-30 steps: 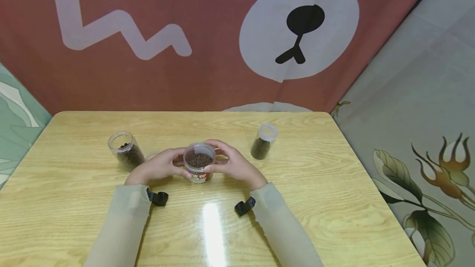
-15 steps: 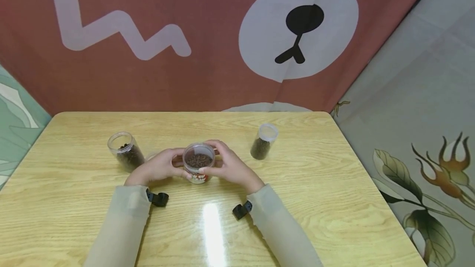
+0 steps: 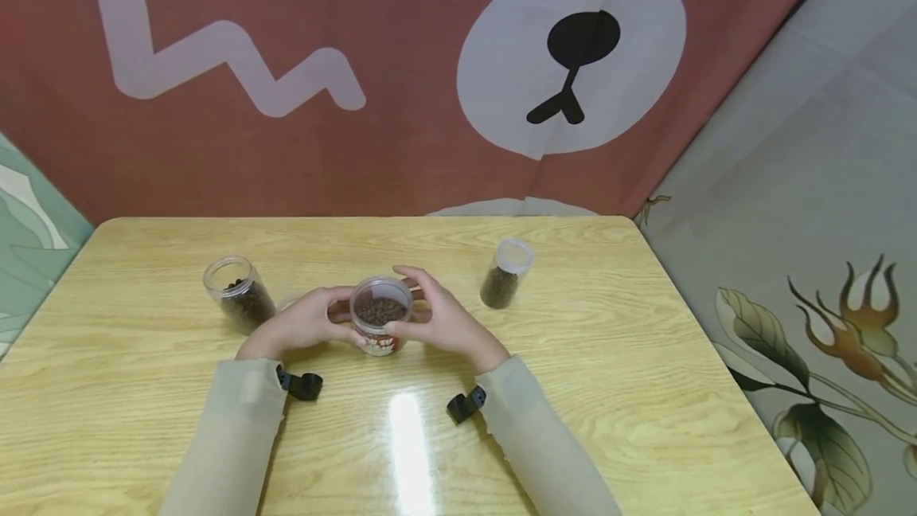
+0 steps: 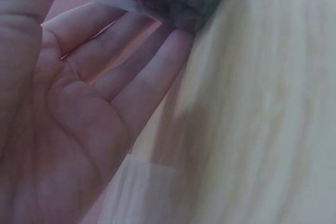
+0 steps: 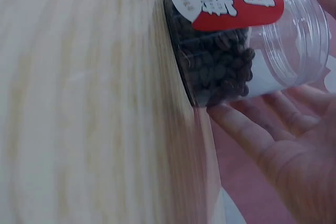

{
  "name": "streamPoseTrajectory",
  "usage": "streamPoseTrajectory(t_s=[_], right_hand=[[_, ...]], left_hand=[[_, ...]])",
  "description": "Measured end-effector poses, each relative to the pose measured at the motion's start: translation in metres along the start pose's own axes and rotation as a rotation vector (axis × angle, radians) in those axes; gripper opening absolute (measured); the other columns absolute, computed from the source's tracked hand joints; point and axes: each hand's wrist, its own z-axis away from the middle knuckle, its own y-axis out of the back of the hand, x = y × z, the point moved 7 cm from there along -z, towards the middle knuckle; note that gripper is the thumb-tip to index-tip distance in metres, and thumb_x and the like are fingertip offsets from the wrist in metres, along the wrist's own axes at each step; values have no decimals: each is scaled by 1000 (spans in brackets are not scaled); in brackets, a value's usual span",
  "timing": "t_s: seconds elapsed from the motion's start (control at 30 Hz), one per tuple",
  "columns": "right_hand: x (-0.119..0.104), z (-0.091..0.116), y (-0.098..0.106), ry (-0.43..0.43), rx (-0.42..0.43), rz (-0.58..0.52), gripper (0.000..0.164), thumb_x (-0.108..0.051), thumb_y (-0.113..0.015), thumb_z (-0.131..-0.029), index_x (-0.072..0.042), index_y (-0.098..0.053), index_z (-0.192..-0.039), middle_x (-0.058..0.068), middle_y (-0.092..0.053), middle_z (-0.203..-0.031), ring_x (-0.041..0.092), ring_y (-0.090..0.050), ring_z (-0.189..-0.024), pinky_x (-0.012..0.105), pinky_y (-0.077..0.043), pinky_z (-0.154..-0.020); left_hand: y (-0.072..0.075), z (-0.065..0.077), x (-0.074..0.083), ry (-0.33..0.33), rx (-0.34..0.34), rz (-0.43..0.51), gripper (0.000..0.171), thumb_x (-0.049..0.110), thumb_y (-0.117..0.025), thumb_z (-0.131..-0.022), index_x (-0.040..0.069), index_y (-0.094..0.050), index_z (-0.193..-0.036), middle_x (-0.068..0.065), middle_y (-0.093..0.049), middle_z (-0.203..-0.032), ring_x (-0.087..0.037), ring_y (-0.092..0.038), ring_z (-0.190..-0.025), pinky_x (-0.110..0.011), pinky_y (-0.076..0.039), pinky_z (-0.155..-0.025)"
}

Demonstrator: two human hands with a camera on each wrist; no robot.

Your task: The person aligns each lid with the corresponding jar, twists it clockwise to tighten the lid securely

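Note:
A clear open jar (image 3: pixel 381 338) with a red label stands upright on the table between both hands. Brown coffee beans (image 5: pixel 212 66) show through its wall in the right wrist view. My left hand (image 3: pixel 311 318) holds its left side, thumb in front and fingers behind. From the right my right hand (image 3: pixel 444 321) grips it, thumb on the front wall and index finger raised near the far rim. Fingertips of both hands meet the jar low down in the wrist views. An open clear jar (image 3: pixel 242 293) of dark beans is nearest to the left hand.
A narrow clear container (image 3: pixel 505 277) with dark contents and a whitish top stands to the right. Something pale and clear (image 3: pixel 288 302) is mostly hidden behind the left hand. The wooden table (image 3: pixel 609 388) ends at a curtain (image 3: pixel 401 158) printed with a bear face.
My right thumb has slid a little to the left across the jar's front, and the right index finger has lifted from the rim. The left hand keeps its hold.

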Motion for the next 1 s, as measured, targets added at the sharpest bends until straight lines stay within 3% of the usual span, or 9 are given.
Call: streamPoseTrajectory(t_s=[0.2,0.43,0.77,1.0], right_hand=[[-2,-3,-3,60,-42,-31,68,-14,-72,-84,-15,-37,-142,10,-39,-135,31,-44,-121,34,-49,-94],[-8,0,-5,81,12,10,62,-25,-74,-82,-21,-41,-134,3,-44,-129,26,-50,-113,28,-52,-87],[-9,2,-4,37,85,50,59,-32,-77,-78,-16,-43,-123,5,-48,-125,25,-51,-108,30,-54,-79],[-9,1,-2,-10,27,44,79,-29,-77,-79,-24,-31,-144,3,-44,-128,23,-48,-116,31,-49,-90]], left_hand=[[1,2,-2,-3,7,3,66,29,-81,-73,14,-54,-131,0,-57,-129,-19,-51,-121,-30,-42,-101],[1,3,-2,8,7,12,67,29,-81,-73,13,-53,-131,-1,-57,-128,-19,-52,-120,-31,-43,-99],[-1,0,0,-2,-6,-1,66,29,-81,-73,16,-53,-132,0,-57,-129,-19,-51,-121,-31,-42,-101],[0,0,-3,-2,-1,8,67,27,-82,-72,15,-53,-132,0,-56,-129,-19,-51,-121,-31,-41,-101]])
